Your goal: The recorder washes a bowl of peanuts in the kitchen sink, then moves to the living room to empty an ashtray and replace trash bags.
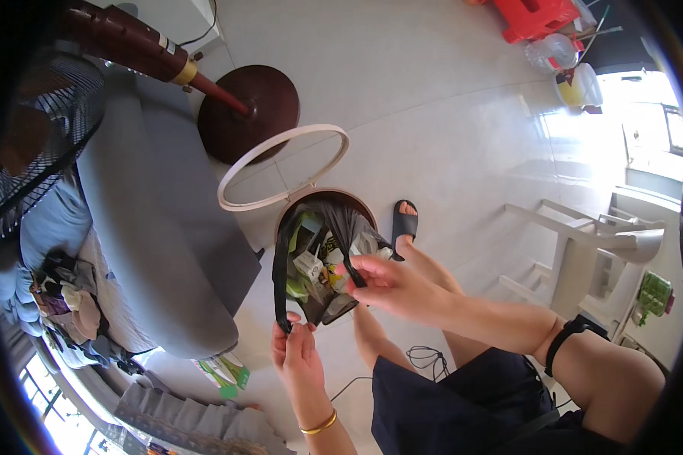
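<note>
A black plastic bag (pixel 341 213) full of mixed rubbish hangs within a round bin (pixel 370 202), partly pulled out over its near side. Cartons, green wrappers and crumpled plastic show in its opening. At the bag's near left, my left hand (pixel 299 347), with a gold bangle at its wrist, grips one black strap. My right hand (pixel 375 280) pinches the other gathered strap between thumb and fingers, above the rubbish. A pale ring (pixel 344 149) stands tilted up at the bin's far edge. The bin's lower part is hidden beneath the bag.
A fan's dark round base (pixel 250 85) stands behind the bin. Left is a grey sofa (pixel 188 284) with clothes (pixel 79 307) heaped beyond. A white chair (pixel 580 267) is at right. A black cable (pixel 427 358) loops on the floor near my legs. Red plastic furniture (pixel 532 17) lies far right.
</note>
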The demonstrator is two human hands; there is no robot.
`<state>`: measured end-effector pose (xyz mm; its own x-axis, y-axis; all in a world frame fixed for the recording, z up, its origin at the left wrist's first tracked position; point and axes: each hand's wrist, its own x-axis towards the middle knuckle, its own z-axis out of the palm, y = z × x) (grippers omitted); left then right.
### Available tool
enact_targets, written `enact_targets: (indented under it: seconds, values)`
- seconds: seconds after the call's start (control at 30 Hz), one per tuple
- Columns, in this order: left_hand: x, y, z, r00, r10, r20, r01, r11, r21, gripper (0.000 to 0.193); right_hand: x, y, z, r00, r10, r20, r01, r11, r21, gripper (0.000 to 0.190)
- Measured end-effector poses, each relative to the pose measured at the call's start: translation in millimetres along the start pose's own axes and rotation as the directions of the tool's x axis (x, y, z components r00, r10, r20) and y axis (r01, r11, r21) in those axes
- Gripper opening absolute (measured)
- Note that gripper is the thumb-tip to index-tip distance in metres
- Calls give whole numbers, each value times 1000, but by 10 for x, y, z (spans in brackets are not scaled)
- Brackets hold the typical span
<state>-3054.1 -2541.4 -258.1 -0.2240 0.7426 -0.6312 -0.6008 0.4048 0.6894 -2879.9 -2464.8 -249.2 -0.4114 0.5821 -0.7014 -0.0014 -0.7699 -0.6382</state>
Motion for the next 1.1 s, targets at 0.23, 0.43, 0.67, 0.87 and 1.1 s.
enact_targets:
  seconds: [0.23,0.43,0.67,0.87,1.1]
  values:
    - [-685,421,172,998,14,58,-13,1000,-13,17,-670,-199,-233,985,-135,-109,119,982,-146,27]
    - [-1630,1067,185,976,105,191,-91,993,-80,13,-1841,-696,-324,986,76,-145,-141,846,-515,13]
    - [-2520,1557,183,908,45,416,-24,998,-55,49,-3225,-383,-168,996,-92,-14,81,929,-360,11]
    - [-2927,1653,-143,961,107,257,-90,993,-76,30,-3303,51,604,825,-561,-71,565,819,99,10]
    - [-2891,858,-1153,997,-26,-69,47,942,332,17,-2499,1187,941,628,-729,273,776,559,-293,12]
